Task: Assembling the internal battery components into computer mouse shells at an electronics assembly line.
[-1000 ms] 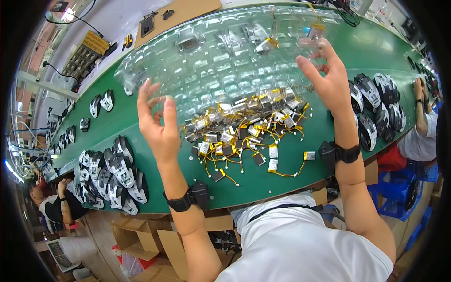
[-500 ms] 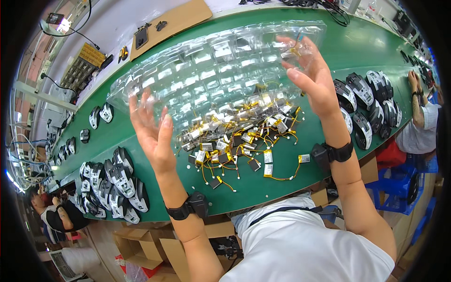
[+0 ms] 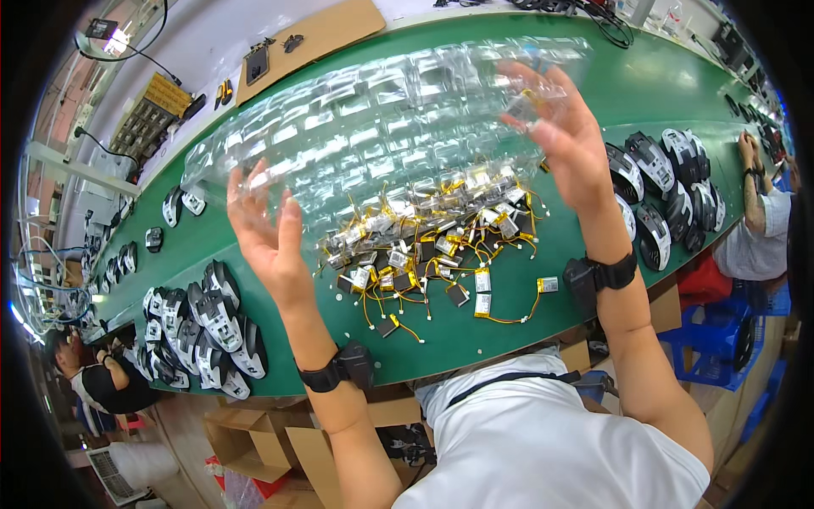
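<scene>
A clear plastic blister tray (image 3: 365, 110) with rows of pockets is tilted above the table. My left hand (image 3: 267, 242) holds its left end, the fingers partly seen through the plastic and the thumb apart from them. At the opposite end my right hand (image 3: 568, 140) grips the tray, its fingers blurred behind the plastic. Something small and yellowish shows by those fingers; I cannot make it out. Beneath the tray's near edge lies a heap of small battery packs (image 3: 407, 259) with thin wires and white connectors, partly seen through the plastic. One separate battery (image 3: 548, 286) lies to the right.
Grey-and-black mouse shells (image 3: 216, 327) are clustered on the green table (image 3: 407, 365) at left, and more mouse shells (image 3: 653, 191) at right. Cardboard (image 3: 326, 34) lies along the back. Co-workers sit at both sides. An open carton (image 3: 246, 441) stands below the table.
The tray has shifted slightly left, its near edge uncovering a little of the heap. My left hand has moved slightly left; the fingers of my right hand have shifted a little.
</scene>
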`<state>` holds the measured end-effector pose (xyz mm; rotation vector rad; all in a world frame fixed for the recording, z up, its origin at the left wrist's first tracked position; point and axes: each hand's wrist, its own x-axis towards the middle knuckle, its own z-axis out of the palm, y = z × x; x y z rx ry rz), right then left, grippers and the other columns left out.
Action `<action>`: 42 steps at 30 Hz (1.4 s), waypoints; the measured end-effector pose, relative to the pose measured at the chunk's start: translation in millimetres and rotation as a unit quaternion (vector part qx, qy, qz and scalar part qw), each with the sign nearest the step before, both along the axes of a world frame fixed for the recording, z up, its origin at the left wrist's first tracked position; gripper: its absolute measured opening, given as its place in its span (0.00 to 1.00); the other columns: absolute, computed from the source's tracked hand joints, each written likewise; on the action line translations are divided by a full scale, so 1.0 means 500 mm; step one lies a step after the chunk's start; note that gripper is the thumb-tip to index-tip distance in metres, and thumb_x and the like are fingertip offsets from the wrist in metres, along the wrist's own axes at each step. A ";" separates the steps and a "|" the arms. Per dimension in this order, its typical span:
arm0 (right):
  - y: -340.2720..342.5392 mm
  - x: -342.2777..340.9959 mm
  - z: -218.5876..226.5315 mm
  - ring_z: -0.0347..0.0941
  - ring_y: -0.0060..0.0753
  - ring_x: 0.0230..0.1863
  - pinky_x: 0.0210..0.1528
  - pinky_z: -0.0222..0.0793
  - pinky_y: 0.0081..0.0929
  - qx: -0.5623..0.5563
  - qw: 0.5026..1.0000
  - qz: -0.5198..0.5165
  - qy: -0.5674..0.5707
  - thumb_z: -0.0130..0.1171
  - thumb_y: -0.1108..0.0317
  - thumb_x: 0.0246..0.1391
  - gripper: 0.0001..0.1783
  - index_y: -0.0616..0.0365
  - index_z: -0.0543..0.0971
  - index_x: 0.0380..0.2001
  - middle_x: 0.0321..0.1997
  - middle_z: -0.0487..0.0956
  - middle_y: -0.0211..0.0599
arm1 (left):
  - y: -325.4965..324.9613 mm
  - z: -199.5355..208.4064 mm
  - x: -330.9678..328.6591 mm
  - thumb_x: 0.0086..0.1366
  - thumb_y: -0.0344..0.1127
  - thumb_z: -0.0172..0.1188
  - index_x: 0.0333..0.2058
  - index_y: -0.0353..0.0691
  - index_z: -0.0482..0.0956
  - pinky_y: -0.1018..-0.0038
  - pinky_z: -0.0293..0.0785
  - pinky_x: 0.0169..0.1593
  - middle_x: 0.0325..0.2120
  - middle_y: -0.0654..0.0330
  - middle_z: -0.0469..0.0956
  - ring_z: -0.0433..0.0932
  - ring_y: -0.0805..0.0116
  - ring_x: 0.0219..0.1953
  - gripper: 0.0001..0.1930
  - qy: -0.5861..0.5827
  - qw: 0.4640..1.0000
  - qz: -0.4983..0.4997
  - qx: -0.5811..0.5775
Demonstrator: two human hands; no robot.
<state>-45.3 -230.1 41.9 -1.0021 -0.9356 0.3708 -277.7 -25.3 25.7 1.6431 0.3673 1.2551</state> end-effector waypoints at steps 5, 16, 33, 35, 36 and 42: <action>-0.008 -0.001 0.001 0.61 0.42 0.63 0.60 0.63 0.44 0.043 0.998 0.019 0.044 0.52 0.68 0.50 0.33 0.62 0.60 0.61 0.61 0.66 0.48 | 0.012 -0.026 -0.014 0.61 0.27 0.56 0.59 0.36 0.61 0.69 0.62 0.57 0.51 0.51 0.69 0.67 0.62 0.55 0.27 0.028 0.998 0.005 -0.055; -0.014 0.014 0.010 0.61 0.51 0.63 0.57 0.66 0.45 0.059 0.997 -0.044 -0.021 0.50 0.63 0.52 0.33 0.63 0.61 0.60 0.61 0.65 0.53 | 0.018 -0.040 -0.004 0.64 0.34 0.54 0.58 0.38 0.62 0.68 0.70 0.52 0.50 0.53 0.70 0.71 0.63 0.51 0.24 0.064 0.998 -0.005 -0.003; -0.014 0.014 0.003 0.67 0.37 0.56 0.51 0.68 0.33 0.063 0.998 -0.015 0.025 0.52 0.57 0.52 0.31 0.63 0.64 0.56 0.58 0.68 0.51 | 0.005 -0.034 0.000 0.65 0.35 0.53 0.58 0.36 0.61 0.66 0.69 0.53 0.52 0.53 0.68 0.69 0.62 0.54 0.24 0.042 0.999 -0.023 -0.022; -0.014 0.012 0.006 0.70 0.30 0.52 0.48 0.69 0.28 0.088 0.995 -0.050 0.007 0.52 0.60 0.52 0.27 0.63 0.67 0.54 0.56 0.71 0.49 | 0.004 -0.034 0.001 0.65 0.35 0.53 0.58 0.36 0.61 0.67 0.69 0.53 0.52 0.53 0.68 0.69 0.63 0.54 0.24 0.049 0.999 -0.019 -0.011; -0.020 0.017 0.003 0.70 0.30 0.51 0.49 0.68 0.28 0.076 0.997 -0.010 0.027 0.52 0.60 0.52 0.27 0.63 0.67 0.54 0.56 0.71 0.48 | 0.006 -0.038 -0.002 0.64 0.33 0.54 0.58 0.35 0.61 0.69 0.66 0.54 0.51 0.52 0.68 0.68 0.64 0.53 0.25 0.041 0.998 -0.020 -0.032; -0.013 0.011 -0.005 0.70 0.29 0.51 0.50 0.67 0.30 0.056 0.998 -0.031 0.013 0.51 0.61 0.54 0.26 0.64 0.68 0.53 0.55 0.72 0.47 | 0.006 -0.045 -0.001 0.62 0.31 0.55 0.56 0.32 0.63 0.72 0.62 0.55 0.49 0.54 0.70 0.67 0.68 0.51 0.24 0.025 0.998 -0.037 -0.047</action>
